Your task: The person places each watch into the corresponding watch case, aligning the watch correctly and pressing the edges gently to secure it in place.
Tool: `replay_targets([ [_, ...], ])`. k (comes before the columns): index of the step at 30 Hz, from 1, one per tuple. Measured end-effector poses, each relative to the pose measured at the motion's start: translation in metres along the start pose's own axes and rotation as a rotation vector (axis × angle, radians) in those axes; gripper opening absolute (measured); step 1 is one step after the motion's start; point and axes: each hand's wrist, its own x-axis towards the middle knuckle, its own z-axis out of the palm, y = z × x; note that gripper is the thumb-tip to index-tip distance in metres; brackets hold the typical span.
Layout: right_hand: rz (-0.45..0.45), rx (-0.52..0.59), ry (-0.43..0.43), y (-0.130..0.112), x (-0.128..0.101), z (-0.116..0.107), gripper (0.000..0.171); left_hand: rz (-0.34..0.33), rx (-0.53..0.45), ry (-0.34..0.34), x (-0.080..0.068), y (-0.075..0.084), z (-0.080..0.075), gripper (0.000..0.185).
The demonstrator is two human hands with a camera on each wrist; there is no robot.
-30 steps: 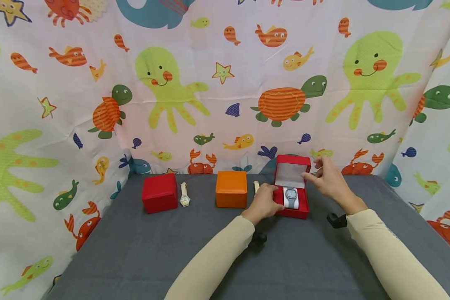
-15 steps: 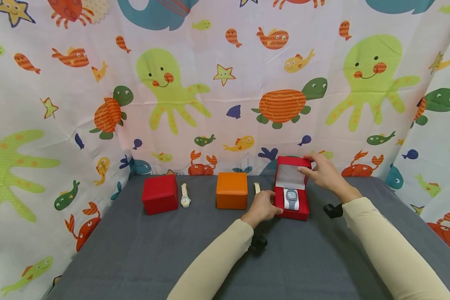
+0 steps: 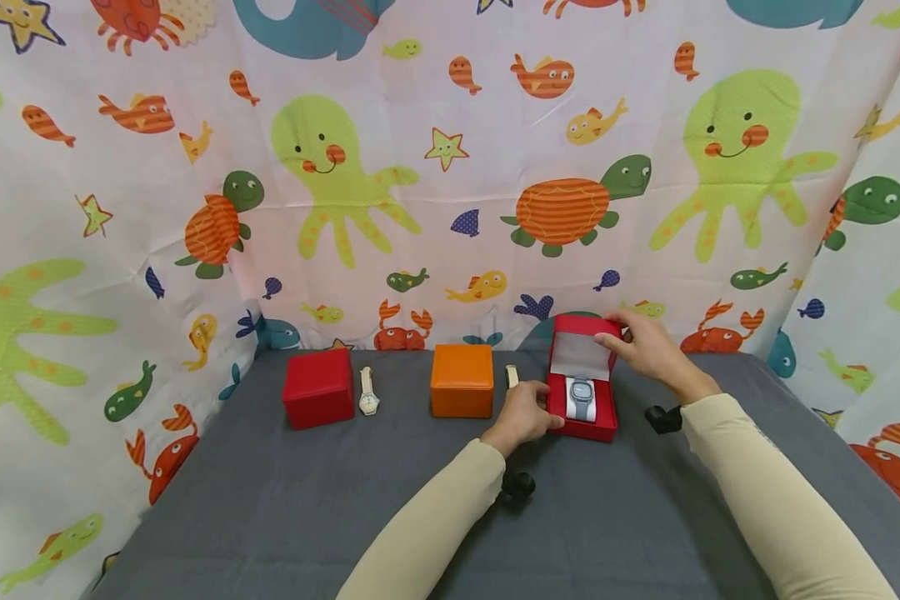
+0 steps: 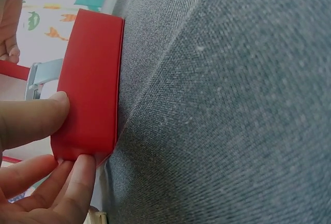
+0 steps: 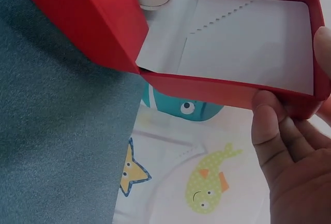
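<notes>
open red box (image 3: pixel 588 430) sits nr the back of the grey table (image 3: pixel 330 508), r/h side, w/ an orange box (image 3: pixel 461 382) off to its left. smooth bright red outside, pale lining (image 5: pixel 248 48) in the raised lid (image 3: pixel 579 323), n inside a blue-grey watch (image 3: pixel 582 392) w/ squarish face on a white cushion (image 3: pixel 572 406). left hand (image 3: pixel 523 414) grips the base (image 4: pixel 90 89) on its left side, right hand (image 3: pixel 651 348) pinches the lid's right edge

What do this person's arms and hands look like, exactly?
The left sleeve and right sleeve are long and cream-coloured. The left hand and right hand are bare. A small, rounded black device shows near each hand.
</notes>
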Motion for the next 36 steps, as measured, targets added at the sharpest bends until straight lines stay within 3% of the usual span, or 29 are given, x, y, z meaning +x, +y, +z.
replay_targets([
  [14, -0.159, 0.033, 0.028, -0.004, -0.031, 0.011, 0.041, -0.003, -0.056, -0.007, 0.001, -0.002, -0.001, 0.054],
  [29, -0.357, -0.083, 0.158, -0.001, -0.062, 0.032, 0.047, -0.005, -0.114, -0.03, 0.008, -0.01, -0.002, 0.049],
  [36, -0.379, -0.117, 0.168, 0.001, -0.075, 0.042, 0.053, 0.01, -0.113, -0.04, 0.008, -0.011, -0.002, 0.047],
])
